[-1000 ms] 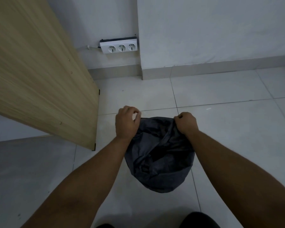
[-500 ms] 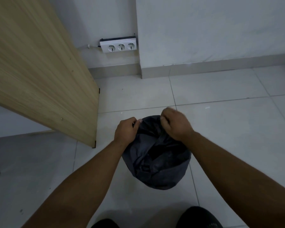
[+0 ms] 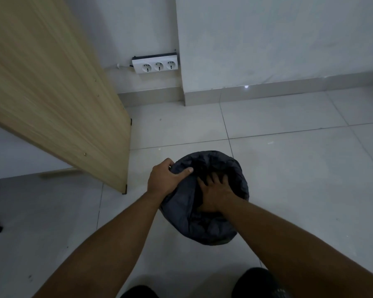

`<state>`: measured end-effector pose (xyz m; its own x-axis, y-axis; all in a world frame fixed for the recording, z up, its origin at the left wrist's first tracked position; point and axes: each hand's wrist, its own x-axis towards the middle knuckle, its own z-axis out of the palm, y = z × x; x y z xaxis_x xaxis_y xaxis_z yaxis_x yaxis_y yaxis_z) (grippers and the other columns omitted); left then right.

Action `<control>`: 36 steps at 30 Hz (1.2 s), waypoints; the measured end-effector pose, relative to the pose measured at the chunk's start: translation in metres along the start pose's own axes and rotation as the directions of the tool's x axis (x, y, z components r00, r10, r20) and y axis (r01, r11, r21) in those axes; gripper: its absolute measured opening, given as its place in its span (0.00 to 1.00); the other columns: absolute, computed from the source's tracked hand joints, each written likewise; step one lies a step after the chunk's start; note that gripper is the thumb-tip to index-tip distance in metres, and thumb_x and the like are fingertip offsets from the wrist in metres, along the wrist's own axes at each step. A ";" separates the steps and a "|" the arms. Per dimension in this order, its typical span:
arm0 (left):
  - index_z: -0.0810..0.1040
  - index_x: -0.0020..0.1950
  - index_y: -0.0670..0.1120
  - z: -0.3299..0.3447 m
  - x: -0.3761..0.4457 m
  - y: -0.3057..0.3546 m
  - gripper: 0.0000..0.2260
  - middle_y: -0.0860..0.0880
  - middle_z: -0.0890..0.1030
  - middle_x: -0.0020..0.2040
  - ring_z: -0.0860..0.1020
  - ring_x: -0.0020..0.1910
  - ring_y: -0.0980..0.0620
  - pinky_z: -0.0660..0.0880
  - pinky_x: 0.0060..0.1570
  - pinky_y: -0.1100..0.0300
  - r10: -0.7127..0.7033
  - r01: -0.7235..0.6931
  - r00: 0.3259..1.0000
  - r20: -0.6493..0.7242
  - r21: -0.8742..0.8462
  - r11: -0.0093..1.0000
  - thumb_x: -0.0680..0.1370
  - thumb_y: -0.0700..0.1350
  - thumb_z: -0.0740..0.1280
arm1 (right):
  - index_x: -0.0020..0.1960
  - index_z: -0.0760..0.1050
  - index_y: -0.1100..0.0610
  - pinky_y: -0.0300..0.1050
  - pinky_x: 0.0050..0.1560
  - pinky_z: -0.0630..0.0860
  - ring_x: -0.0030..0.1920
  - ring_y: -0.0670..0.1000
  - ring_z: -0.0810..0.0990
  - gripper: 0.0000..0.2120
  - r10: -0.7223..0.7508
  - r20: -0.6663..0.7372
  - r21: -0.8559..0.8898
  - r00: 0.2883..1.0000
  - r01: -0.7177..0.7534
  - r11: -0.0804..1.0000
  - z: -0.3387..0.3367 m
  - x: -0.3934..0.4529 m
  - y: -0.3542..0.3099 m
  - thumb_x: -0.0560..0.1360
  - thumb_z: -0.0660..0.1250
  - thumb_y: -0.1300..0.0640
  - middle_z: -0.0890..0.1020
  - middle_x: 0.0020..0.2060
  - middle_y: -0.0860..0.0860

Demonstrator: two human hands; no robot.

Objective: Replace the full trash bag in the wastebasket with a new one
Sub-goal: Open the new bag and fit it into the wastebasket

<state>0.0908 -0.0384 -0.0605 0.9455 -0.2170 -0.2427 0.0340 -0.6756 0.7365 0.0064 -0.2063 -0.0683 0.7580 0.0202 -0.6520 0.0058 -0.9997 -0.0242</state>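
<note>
At nine o'clock we see a wooden panel (image 3: 52,93). Our left hand (image 3: 163,179) pinches the rim of the dark trash bag (image 3: 181,207) lining the wastebasket (image 3: 242,181) at floor centre, thumb over the edge. Our right hand (image 3: 215,194), at three o'clock of it, presses spread fingers down inside the bag.

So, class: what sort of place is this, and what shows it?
Probably an indoor room, a home or office corner: tiled floor, white power strip on the wall, wooden furniture panel.
</note>
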 end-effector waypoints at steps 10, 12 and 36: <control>0.72 0.63 0.47 -0.009 0.002 -0.011 0.14 0.47 0.76 0.51 0.76 0.48 0.48 0.71 0.41 0.55 0.257 -0.266 0.964 0.070 0.215 0.940 0.77 0.41 0.66 | 0.83 0.46 0.49 0.69 0.76 0.37 0.80 0.61 0.51 0.53 -0.050 0.095 -0.110 0.994 0.060 0.992 0.006 -0.034 0.018 0.69 0.50 0.19 0.56 0.81 0.55; 0.73 0.62 0.46 -0.009 0.002 -0.012 0.13 0.46 0.78 0.51 0.76 0.48 0.48 0.73 0.43 0.54 0.240 -0.252 0.967 0.087 0.184 0.950 0.78 0.40 0.65 | 0.83 0.46 0.49 0.70 0.75 0.35 0.81 0.61 0.48 0.51 -0.068 0.137 -0.150 0.988 0.088 0.985 0.005 -0.035 0.022 0.70 0.50 0.20 0.55 0.82 0.54; 0.73 0.48 0.42 0.004 -0.026 -0.015 0.07 0.50 0.77 0.39 0.76 0.39 0.49 0.71 0.36 0.58 0.024 -0.023 1.000 -0.013 0.053 0.998 0.79 0.45 0.65 | 0.83 0.40 0.53 0.66 0.78 0.49 0.80 0.63 0.54 0.51 0.031 0.265 0.068 0.964 -0.051 0.996 0.029 -0.032 -0.002 0.72 0.48 0.21 0.53 0.82 0.58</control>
<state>0.0639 -0.0253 -0.0682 0.9501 -0.2240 -0.2172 -0.0048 -0.7066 0.7076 -0.0367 -0.2045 -0.0694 0.5580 -0.0079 -0.8298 -0.0770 -0.9961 -0.0423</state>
